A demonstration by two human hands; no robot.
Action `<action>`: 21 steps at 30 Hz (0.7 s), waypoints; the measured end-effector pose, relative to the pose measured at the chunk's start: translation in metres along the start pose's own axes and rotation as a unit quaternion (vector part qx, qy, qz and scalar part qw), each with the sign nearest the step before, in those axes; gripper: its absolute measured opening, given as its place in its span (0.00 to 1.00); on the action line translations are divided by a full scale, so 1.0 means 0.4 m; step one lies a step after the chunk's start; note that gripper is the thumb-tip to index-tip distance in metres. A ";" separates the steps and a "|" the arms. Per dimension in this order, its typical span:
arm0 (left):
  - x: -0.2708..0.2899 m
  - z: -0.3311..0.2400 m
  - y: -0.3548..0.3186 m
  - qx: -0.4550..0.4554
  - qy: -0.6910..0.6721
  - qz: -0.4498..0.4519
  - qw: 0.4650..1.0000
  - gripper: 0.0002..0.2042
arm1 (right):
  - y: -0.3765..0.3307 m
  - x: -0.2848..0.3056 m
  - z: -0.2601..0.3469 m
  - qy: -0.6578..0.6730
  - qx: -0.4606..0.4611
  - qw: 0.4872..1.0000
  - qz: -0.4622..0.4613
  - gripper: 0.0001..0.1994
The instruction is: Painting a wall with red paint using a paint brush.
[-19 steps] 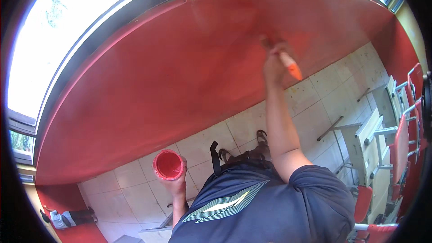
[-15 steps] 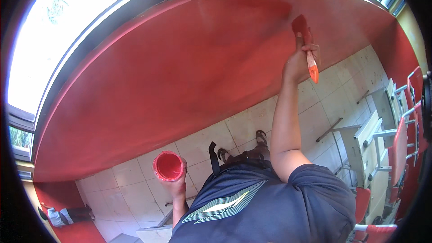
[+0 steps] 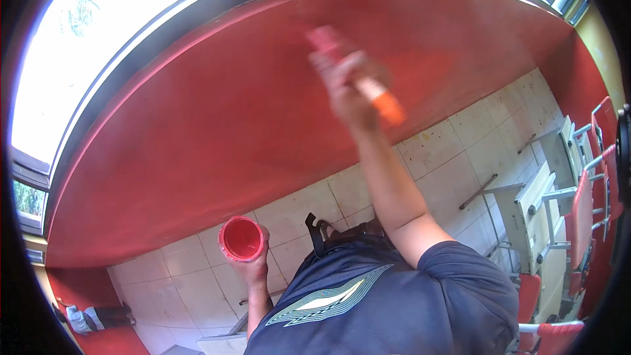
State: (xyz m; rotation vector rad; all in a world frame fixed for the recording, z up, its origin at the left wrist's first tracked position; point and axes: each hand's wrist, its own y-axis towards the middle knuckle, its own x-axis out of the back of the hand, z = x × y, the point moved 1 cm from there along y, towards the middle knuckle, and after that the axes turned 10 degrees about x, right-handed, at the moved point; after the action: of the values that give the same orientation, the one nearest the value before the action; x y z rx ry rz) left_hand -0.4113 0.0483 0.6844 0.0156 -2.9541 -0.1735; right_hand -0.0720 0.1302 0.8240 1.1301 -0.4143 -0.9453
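Observation:
My right hand (image 3: 348,85) is closed round a paintbrush (image 3: 386,105) with an orange-tipped handle; both are smeared by motion. Red paint covers the brush's bristle end, which points up and left at the red wall (image 3: 217,118); whether it touches the wall I cannot tell. Low on the left, my left hand (image 3: 257,266) grips a round paint container (image 3: 242,239) from below and the side. Red paint shows inside that container and on its rim, and its mouth faces up.
Chairs with red backs (image 3: 582,213) and pale desks (image 3: 537,207) crowd the right side. A window (image 3: 125,20) borders the wall at upper left. Pale floor tiles (image 3: 197,283) run below the wall. Another person (image 3: 92,317) is at far lower left.
My right hand has swept the paintbrush left across the wall from the upper right. The left hand and paint container have shifted only slightly left and up.

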 end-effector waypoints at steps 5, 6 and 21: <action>0.020 0.028 0.016 -0.004 0.007 -0.029 1.000 0.38 | 0.059 0.306 -0.201 -0.176 -0.074 0.955 -0.228 0.16; 0.027 0.036 0.018 -0.003 0.010 -0.031 0.999 0.38 | 0.067 0.325 -0.215 -0.176 -0.071 0.956 -0.222 0.16; 0.055 0.069 0.032 0.010 -0.013 -0.050 0.999 0.39 | -0.023 -0.025 0.065 0.099 0.035 0.991 0.089 0.20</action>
State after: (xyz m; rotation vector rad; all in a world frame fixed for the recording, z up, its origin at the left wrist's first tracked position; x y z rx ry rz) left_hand -0.4382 0.0638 0.6627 0.1640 -2.9826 -0.1583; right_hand -0.1000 0.1222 0.8279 1.2164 -0.3823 -0.6608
